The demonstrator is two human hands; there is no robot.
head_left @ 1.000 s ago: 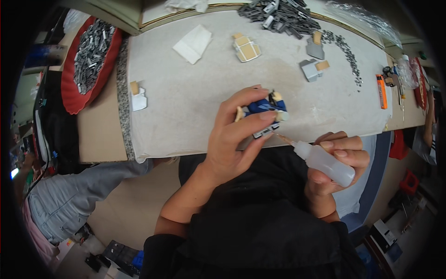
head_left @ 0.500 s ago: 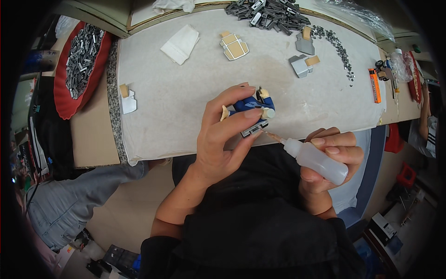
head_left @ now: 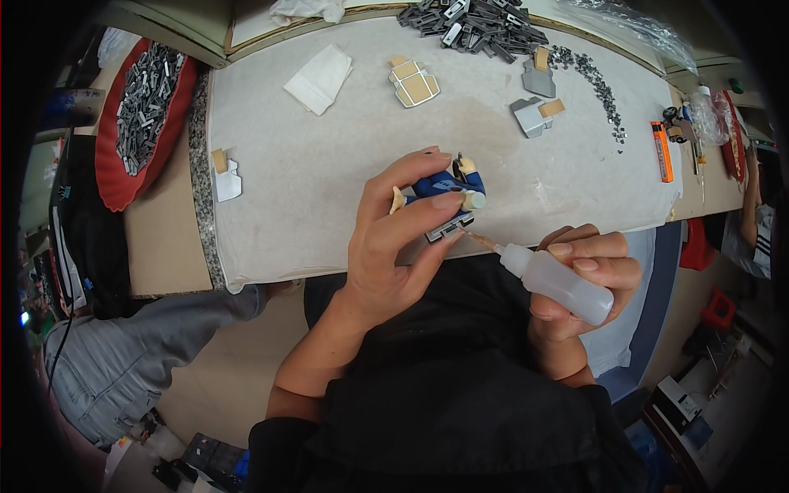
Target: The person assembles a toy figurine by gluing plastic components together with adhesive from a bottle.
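My left hand (head_left: 386, 234) is closed around a small blue figurine (head_left: 437, 184) with cream-coloured parts. At the figurine's lower side, by my fingertips, sits a grey rectangular piece (head_left: 449, 228) with dark slots. In my right hand (head_left: 593, 275) is a translucent white squeeze bottle (head_left: 567, 287), tilted so that its thin amber-brown nozzle points up and left. The nozzle's tip is at or very near the right end of the grey piece; whether it touches, I cannot tell. My fingers cover part of the figurine.
A heap of dark grey parts (head_left: 477, 25) lies at the back, with tiny pieces (head_left: 604, 90) trailing right. Silver-and-tan plates (head_left: 415, 85), a folded white cloth (head_left: 320, 78) and an orange box (head_left: 662, 152) lie around. At left stands a red tray (head_left: 111, 177); a person's jeans-clad leg (head_left: 123, 361) is below.
The squeeze bottle and my right hand have shifted very slightly left. My left hand and the figurine have stayed put. The neighbouring person's leg has moved a little.
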